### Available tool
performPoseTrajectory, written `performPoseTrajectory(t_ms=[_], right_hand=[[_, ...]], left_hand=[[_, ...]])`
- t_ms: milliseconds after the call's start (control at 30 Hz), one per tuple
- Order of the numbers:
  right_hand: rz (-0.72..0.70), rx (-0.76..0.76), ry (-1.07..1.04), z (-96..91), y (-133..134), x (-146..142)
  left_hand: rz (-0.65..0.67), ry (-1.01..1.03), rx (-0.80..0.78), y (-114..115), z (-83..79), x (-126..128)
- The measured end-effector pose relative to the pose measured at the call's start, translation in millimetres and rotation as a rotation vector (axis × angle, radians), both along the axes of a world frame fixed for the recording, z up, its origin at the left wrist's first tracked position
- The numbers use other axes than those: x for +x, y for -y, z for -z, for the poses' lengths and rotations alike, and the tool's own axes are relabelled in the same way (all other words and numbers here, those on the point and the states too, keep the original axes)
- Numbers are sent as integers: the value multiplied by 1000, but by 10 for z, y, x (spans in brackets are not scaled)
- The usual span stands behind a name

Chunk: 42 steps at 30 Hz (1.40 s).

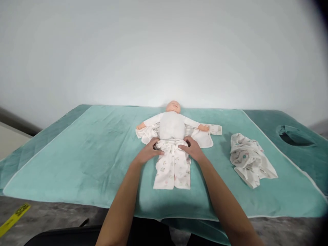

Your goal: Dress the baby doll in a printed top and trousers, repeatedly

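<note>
On the near side of both grips, the legs of the white trousers (169, 167) lie side by side, best kept flat. The left grip (149, 150) and right grip (192, 148), thumbs in front and fingers curled, appear closed on opposite sides of the waistband; an even pull should keep it level. The fabric looks soft, dotted with small prints. Just beyond the grips lies the doll's torso (172, 125), white and face up.

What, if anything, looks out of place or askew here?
Nothing looks spilled or damaged. The one untidy thing is the crumpled cloth to the right of the doll: it lies bunched in a heap, while the pants and the open jacket are spread out fairly flat.
</note>
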State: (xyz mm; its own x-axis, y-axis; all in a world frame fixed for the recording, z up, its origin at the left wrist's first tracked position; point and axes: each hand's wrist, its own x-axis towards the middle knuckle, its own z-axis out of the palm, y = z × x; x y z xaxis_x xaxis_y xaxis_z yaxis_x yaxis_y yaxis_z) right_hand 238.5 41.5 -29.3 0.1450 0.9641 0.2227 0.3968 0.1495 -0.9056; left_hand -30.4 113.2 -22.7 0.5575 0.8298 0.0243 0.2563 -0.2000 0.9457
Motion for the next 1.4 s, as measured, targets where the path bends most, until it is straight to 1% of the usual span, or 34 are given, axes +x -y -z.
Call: performPoseTrajectory(t_ms=[100, 167, 267, 333, 400, 467, 600, 667, 700, 767, 800, 933, 1033, 1200, 1300, 1400], right_hand=[[36, 43, 56, 42, 122, -92], [52, 79, 44, 94, 217, -160], [83, 105, -34, 185, 364, -219], [52, 87, -88, 237, 461, -210], [-33, 58, -111, 279, 572, -175], [-114, 47, -99, 317, 708, -137], [-193, 92, -16, 348, 991, -118], [-238, 79, 57, 316, 1088, -138], [-258, 61, 100, 289, 1121, -153], [-270, 29, 188, 230, 1159, -191], [-262, 25, 225, 204, 1170, -212], [-188, 81, 283, 165, 1191, -287], [-145, 106, 283, 184, 1209, -317], [-114, 91, 296, 253, 1256, -301], [-64, 108, 258, 343, 1309, -295], [19, 130, 150, 449, 1414, -347]], left_hand=[[-93, -15, 197, 98, 85, 49], [-184, -37, 267, 219, 146, 82], [-317, -58, 261, 436, 207, 111], [-340, -42, 197, 575, 190, 108], [-301, -25, 126, 695, 110, 84], [-219, -46, 107, 791, -23, 42], [30, -194, 184, 937, -320, -46], [134, -294, 199, 1010, -407, -69], [169, -346, 207, 1049, -422, -72], [197, -447, 255, 1123, -401, -60], [189, -496, 294, 1154, -370, -48], [137, -619, 426, 1212, -237, 8], [133, -607, 460, 1204, -200, 32], [124, -555, 518, 1240, -201, 89], [102, -541, 518, 1363, -163, 141], [24, -502, 539, 1576, -42, 208]])
